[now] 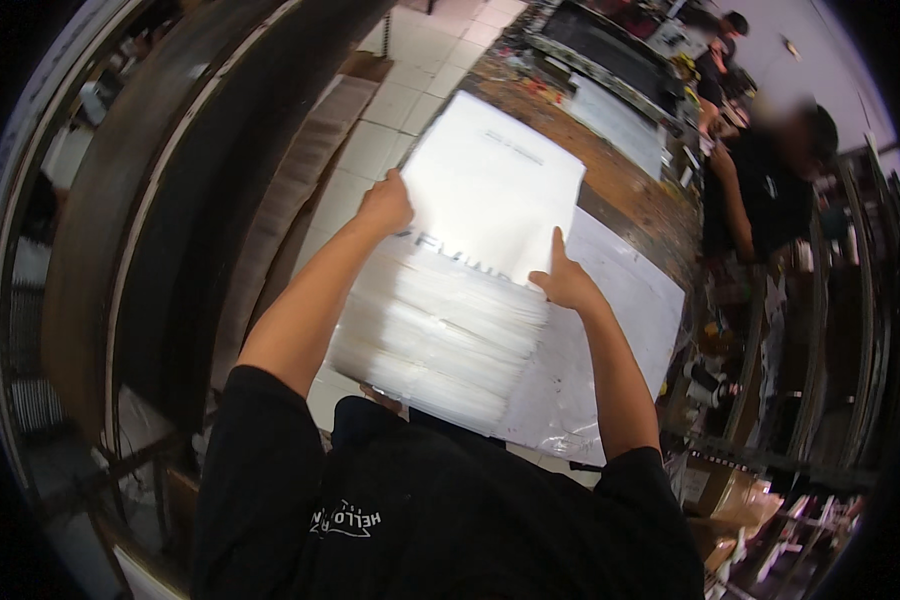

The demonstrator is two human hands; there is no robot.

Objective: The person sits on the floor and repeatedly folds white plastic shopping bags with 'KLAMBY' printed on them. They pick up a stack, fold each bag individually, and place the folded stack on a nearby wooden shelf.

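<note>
A tall stack of thin white sheets (450,340) stands in front of me near the table's left edge, its layered side facing me. Small print and a row of dark marks show on its white top (495,175). My left hand (385,205) is closed round the stack's upper left edge. At the upper right edge, my right hand (567,282) grips the stack with the thumb on the near side and the index finger stretched along the edge. Fingers under or behind the sheets are hidden. Beside the stack lies a flat whitish sheet or board (620,320).
The worn, stained tabletop (610,205) runs away from me, with a dark-framed screen (605,55) at its far end. To the right a person in black (775,185) works, another beyond. Long dark machinery (190,180) fills the left; cardboard boxes (715,485) sit lower right.
</note>
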